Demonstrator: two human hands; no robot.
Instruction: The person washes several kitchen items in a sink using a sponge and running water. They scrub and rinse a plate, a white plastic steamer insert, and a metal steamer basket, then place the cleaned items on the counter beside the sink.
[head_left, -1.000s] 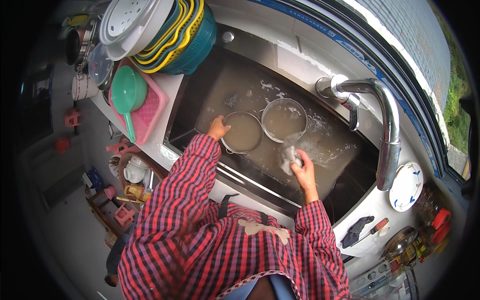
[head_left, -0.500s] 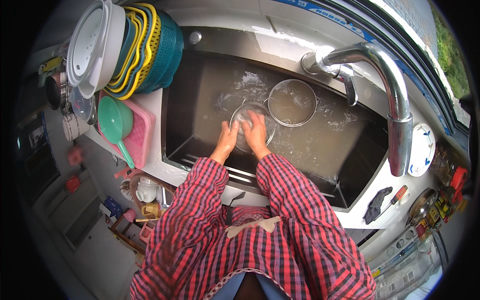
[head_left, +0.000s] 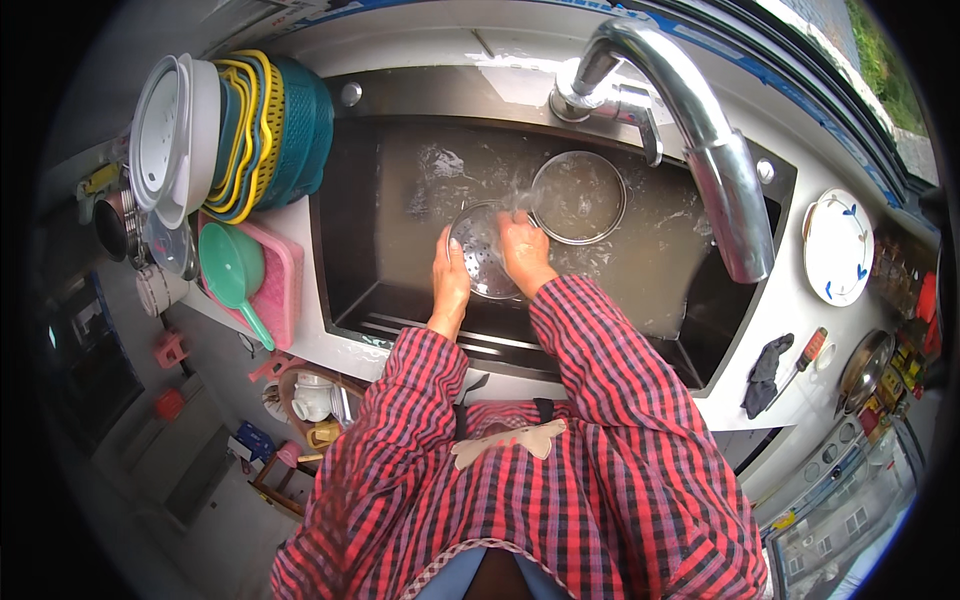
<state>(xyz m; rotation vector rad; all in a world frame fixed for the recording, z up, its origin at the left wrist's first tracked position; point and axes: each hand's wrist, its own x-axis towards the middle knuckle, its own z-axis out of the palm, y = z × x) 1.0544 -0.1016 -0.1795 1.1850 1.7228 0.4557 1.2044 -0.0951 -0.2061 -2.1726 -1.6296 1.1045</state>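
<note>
Both hands down in a dark sink (head_left: 345, 215), at a round perforated steel pan (head_left: 484, 265) left of its middle, in murky water (head_left: 415, 235).

Left hand (head_left: 452, 282): closed along the pan's left rim, thumb apparently over the edge. Right hand (head_left: 524, 254): fingers curled in at the pan's right side, knuckles up; cannot tell whether it holds anything or only presses. Pale blur of spray just beyond those fingers.

Main risk, as judged: the left grip slips. Wet steel, thin rim, only one side clearly held; a hard push from the right would swing or tip the pan.

Second risk: a knock. A steel pot (head_left: 626, 200) sits just beyond the right hand, close to the pan; whether the two touch, cannot tell. An outward shove could rattle one against the other or pinch knuckles between.

Cloudy water hides the sink floor; anything sharp lying there would go unseen by the fingers.

Splash: right plaid sleeve (head_left: 610, 335) reaches over the sink, cuff near the water, liable to soak.

Farther off, lesser worry: green dipper (head_left: 232, 262) lies on a pink tray (head_left: 293, 285) left of the sink, handle jutting frontward; a wide left elbow might catch it.
</note>
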